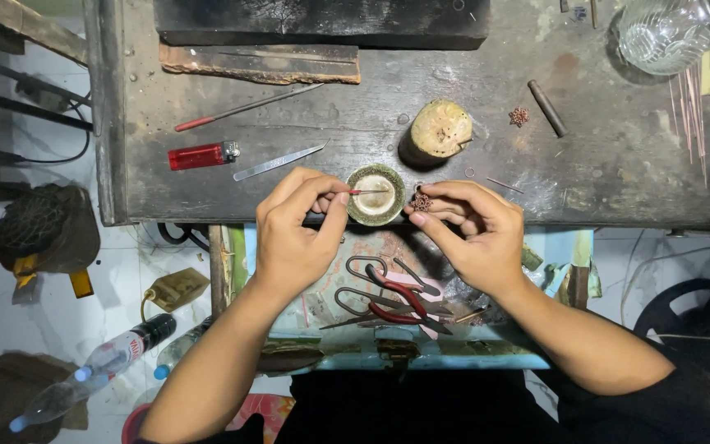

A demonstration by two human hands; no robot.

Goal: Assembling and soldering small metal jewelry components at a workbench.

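- The left hand (293, 234) pinches a thin stick (369, 192) between thumb and forefinger; the stick's red-tipped end lies over the dish (353, 200).
- The right hand (474, 230) has its thumb and forefinger closed on a small coppery ornament (421, 201) (a lacy little flower shape), held just beside the dish's right rim.
- The dish is small, round and greenish with a pale inside, and it sits at the near edge of the bench (618, 164), between the two hands.
- Just behind the dish stands a short wooden stump (440, 128), tilted slightly.
- To the left on the bench lie a metal file (278, 163), a red lighter (201, 155) and a red-handled tool (244, 107).
- A second ornament (518, 116) lies near a dark rod (547, 108) to the right of the stump, well apart from the hands.
- A glass jar (663, 33) stands at the far right corner, with thin wires (688, 115) beside it.
- Below the hands, in an open drawer (564, 247), lie red-handled pliers (400, 300) and scissors (367, 284).
- On the floor to the left lie plastic bottles (100, 366).
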